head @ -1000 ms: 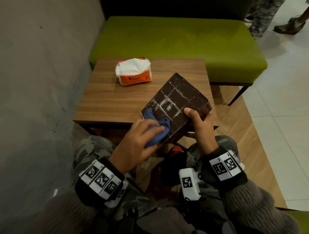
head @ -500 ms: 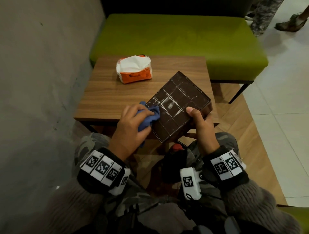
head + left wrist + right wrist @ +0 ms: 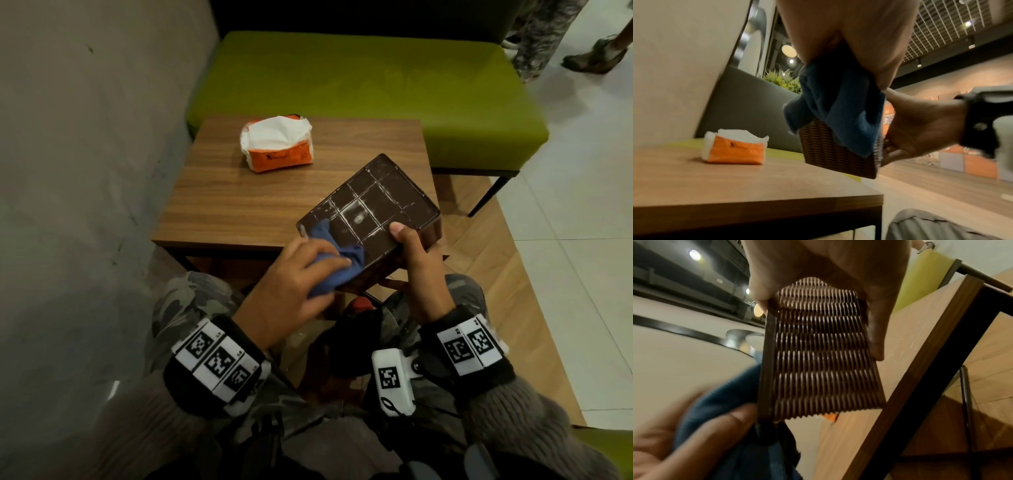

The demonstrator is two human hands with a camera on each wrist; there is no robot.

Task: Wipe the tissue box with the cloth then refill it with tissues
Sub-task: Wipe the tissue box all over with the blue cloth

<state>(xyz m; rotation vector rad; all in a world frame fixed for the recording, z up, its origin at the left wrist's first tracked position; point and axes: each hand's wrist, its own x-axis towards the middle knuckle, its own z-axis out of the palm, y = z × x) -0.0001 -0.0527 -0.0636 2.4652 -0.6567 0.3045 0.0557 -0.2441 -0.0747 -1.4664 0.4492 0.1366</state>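
Note:
A dark brown tissue box (image 3: 373, 209) with woven sides (image 3: 822, 353) is tilted over the table's near right corner, its gridded, dusty underside facing up. My right hand (image 3: 416, 260) grips its near edge, thumb on top and fingers below. My left hand (image 3: 291, 274) holds a bunched blue cloth (image 3: 342, 258) against the box's near left corner; the cloth (image 3: 838, 104) hangs over that edge. An orange pack of white tissues (image 3: 277, 144) lies at the table's far left; the left wrist view also shows this pack (image 3: 735, 147).
The small wooden table (image 3: 239, 198) stands against a grey wall on the left. A green bench (image 3: 359, 85) runs behind it. Another person's legs (image 3: 548, 37) stand on the tiled floor at the top right. My knees are under the table's near edge.
My left hand swept the cloth from the box's near edge up its left side and back down to the near left corner. The right hand kept its grip; the box shifted slightly.

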